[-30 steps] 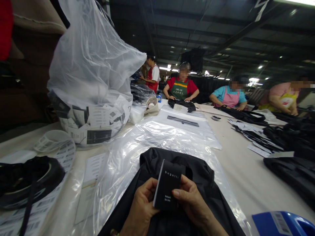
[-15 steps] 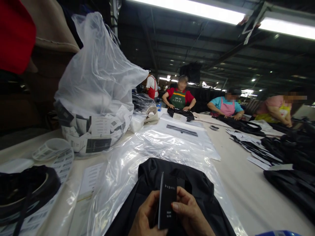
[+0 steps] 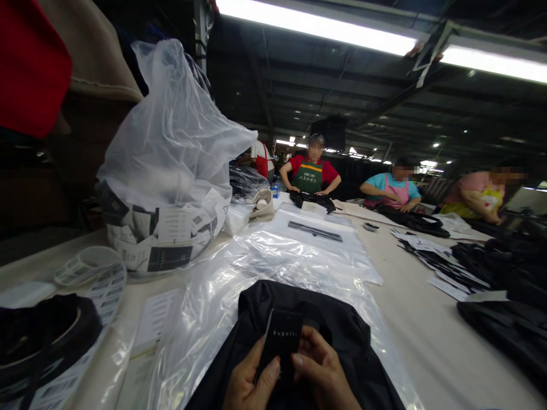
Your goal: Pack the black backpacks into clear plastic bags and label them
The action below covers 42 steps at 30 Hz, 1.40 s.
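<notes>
A small black booklet tag (image 3: 281, 340) with pale lettering is pinched between both hands at the bottom centre. My left hand (image 3: 250, 382) grips its left side with the thumb on the front. My right hand (image 3: 322, 373) closes on its right edge. Under the hands lies a black garment (image 3: 333, 330), spread on clear plastic bags (image 3: 273, 256) on the pale table (image 3: 410, 307).
A large clear bag (image 3: 166, 165) full of printed tags stands at left. A roll of labels (image 3: 92, 270) and black strap coils (image 3: 40, 333) lie nearer. Black garments (image 3: 504, 273) and loose tags (image 3: 440, 262) cover the right side. Several other people (image 3: 311, 168) work at the far end.
The tag has turned from edge-on to facing me and sunk lower toward the garment. My view has tilted upward, showing more ceiling lights.
</notes>
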Available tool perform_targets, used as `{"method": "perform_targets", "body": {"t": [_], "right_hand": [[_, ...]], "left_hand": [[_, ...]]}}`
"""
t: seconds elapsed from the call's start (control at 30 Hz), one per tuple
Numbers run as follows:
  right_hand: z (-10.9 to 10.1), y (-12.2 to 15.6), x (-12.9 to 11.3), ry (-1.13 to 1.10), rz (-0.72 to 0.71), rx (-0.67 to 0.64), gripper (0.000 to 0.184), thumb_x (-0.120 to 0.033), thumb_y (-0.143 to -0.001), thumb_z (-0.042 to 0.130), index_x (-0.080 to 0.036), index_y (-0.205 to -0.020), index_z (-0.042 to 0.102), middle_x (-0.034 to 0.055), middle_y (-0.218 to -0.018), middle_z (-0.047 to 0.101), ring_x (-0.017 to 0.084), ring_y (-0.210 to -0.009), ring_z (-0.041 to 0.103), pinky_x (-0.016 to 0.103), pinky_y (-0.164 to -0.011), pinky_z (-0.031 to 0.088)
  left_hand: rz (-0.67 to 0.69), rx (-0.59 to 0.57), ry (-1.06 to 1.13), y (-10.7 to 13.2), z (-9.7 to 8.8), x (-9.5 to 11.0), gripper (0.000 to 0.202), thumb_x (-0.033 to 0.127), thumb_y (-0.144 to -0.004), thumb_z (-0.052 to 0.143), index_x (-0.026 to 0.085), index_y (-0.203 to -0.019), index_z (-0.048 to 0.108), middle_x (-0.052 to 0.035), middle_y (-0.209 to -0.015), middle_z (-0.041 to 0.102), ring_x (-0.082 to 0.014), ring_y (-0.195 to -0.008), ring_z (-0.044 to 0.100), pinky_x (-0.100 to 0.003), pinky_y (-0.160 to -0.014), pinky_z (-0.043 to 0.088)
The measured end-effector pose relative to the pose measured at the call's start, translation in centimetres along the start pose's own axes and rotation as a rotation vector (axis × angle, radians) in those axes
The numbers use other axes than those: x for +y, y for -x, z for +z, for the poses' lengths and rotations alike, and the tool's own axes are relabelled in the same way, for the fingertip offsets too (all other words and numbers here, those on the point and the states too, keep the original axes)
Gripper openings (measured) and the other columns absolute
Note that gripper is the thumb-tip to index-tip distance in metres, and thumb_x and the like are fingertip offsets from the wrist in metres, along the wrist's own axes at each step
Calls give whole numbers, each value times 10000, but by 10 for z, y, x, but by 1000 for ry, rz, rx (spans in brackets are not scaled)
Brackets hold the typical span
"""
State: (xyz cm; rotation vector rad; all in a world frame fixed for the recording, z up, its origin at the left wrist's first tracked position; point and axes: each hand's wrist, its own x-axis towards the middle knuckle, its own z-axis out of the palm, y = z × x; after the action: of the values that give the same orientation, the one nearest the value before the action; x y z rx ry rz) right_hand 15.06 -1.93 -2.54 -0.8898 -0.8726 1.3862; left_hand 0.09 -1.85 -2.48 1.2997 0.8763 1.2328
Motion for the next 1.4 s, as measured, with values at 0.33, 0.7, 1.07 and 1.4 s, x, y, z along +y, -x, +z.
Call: {"method": "perform_targets", "body": {"t": [0.33,0.7,1.07,1.4], "right_hand": [[5,7,-8,66,-152,29,688,-533,-490,794,-209,-1068,610,69,-936,652,215,-841,594,295,-690,462],[8,20,-26,-194,134,-138,641,-352,-535,753,-211,-1142,603,70,-998,680,289,-971,601,397,-868,427],[1,15,-21,-278,114,-105,464,-362,-580,674,-221,-1021,651,48,-876,695,268,-882,615,387,-835,434],[-4,15,-11,-239,153,-3,320,-372,-639,741,-173,-880,671,55,-804,699,216,-755,639,328,-738,477]], "left_hand": [[497,-77,-450,5,12,-15,485,183,-907,386,327,-1369,351,-30,-1373,459,-169,-1216,473,-276,-1005,404],[478,-129,-760,11,9,-5,721,465,-733,652,347,-1372,340,-73,-1514,163,-356,-1281,354,-456,-1010,365],[480,-138,-644,10,8,-8,761,365,-697,712,327,-1367,354,-74,-1511,154,-336,-1294,347,-392,-1011,389],[617,-46,-876,9,10,-8,729,477,-704,665,306,-1357,388,-118,-1476,237,-339,-1141,478,-452,-904,452]]}}
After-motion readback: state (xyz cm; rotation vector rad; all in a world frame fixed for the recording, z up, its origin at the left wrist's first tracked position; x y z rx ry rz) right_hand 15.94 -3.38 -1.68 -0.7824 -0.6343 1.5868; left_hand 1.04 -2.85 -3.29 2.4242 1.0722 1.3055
